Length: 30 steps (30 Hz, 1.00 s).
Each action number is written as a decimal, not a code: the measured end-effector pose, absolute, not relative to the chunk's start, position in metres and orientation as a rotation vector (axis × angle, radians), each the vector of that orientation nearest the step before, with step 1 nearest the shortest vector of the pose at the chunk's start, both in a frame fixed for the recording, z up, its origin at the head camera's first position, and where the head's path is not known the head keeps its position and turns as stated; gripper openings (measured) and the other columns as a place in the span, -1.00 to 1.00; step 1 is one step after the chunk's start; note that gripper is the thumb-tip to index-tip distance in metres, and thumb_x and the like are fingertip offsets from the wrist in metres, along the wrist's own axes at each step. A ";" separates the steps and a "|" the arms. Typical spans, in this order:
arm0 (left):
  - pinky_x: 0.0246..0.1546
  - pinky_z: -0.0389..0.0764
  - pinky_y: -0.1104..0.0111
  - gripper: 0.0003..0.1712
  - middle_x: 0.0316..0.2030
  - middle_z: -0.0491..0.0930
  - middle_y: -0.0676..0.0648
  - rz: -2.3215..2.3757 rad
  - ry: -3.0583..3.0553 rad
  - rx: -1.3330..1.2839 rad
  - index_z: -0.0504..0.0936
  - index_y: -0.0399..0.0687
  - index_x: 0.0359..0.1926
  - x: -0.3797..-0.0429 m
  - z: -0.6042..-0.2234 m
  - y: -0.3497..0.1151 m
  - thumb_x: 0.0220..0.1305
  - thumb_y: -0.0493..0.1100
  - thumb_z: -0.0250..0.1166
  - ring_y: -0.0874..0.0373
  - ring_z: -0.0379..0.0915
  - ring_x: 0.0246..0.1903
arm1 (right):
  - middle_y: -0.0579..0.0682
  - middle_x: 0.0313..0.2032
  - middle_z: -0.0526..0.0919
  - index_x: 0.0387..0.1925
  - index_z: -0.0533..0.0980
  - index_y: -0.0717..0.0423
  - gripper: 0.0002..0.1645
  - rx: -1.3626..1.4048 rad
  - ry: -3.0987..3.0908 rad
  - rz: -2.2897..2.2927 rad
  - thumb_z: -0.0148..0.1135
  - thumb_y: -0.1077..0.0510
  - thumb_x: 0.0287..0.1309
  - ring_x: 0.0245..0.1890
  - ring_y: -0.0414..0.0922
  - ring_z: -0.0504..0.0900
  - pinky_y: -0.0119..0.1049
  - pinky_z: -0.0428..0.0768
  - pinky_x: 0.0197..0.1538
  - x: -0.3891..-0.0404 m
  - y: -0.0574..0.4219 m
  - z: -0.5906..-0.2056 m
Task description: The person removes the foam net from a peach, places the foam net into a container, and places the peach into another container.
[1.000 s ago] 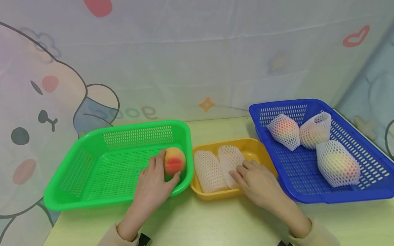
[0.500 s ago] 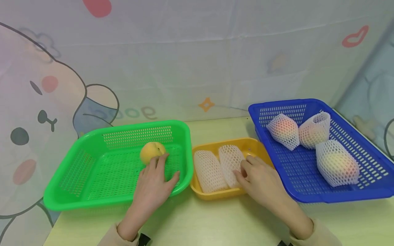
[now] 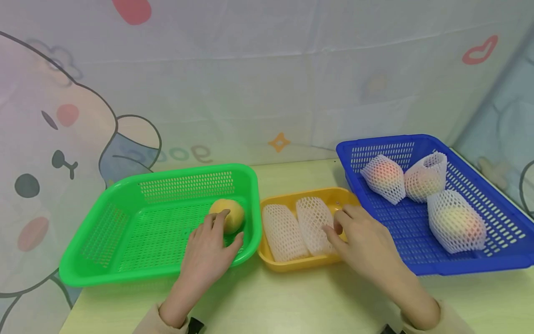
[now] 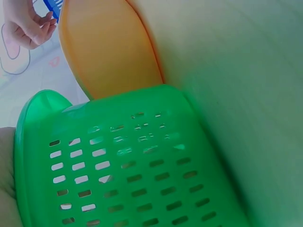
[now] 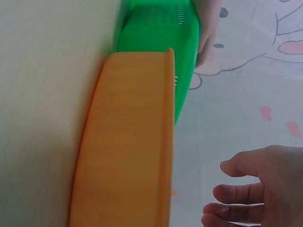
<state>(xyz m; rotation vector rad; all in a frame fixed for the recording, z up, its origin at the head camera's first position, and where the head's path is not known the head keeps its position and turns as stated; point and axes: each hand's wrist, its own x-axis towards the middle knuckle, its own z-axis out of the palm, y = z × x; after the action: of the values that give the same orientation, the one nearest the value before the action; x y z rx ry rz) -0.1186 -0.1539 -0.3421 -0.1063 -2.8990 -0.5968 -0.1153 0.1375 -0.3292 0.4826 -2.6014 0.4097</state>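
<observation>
A yellow peach [image 3: 232, 217] lies in the right end of the green basket [image 3: 104, 274]. My left hand [image 3: 208, 246] reaches over the basket's front rim, its fingertips in front of the peach and the thumb apart from it. Whether the fingers touch the peach cannot be told. In the yellow tray [image 3: 292, 266] two white foam net sleeves, a left one [image 3: 285, 232] and a right one [image 3: 314, 222], lie side by side. Over the tray's right side hovers my right hand [image 3: 367, 246], thumb and fingers parted with nothing between them; the right wrist view shows the same hand [image 5: 270, 189].
A blue basket [image 3: 459, 269] stands at the right, holding three peaches in foam nets: one on the left [image 3: 384, 178], one at the back [image 3: 426, 178] and one in front [image 3: 456, 222]. A printed cloth [image 3: 250, 83] hangs behind the table [image 3: 267, 301].
The peach rolled left in the green basket, then back right, turning its yellow side up. The left hand stayed almost still. My right hand drew rightward off the foam sleeve and its fingers parted.
</observation>
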 end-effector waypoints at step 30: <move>0.22 0.33 -0.09 -0.45 0.08 0.53 -0.13 -0.569 -2.886 -0.116 0.48 -0.08 0.18 -0.118 -0.344 -0.153 0.29 0.12 0.14 -0.21 0.44 0.13 | 0.00 -0.38 0.59 -0.40 0.53 0.07 -0.74 0.323 -2.692 0.354 0.33 -0.03 0.11 -0.43 -0.07 0.49 -0.18 0.48 -0.44 -0.101 0.186 -0.282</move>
<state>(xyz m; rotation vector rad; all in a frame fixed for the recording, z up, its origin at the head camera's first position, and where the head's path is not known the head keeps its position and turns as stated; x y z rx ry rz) -0.1181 -0.1530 -0.3437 -0.1165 -2.8857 -0.5690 -0.1010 0.1858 -0.2818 0.3233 -2.6916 0.3537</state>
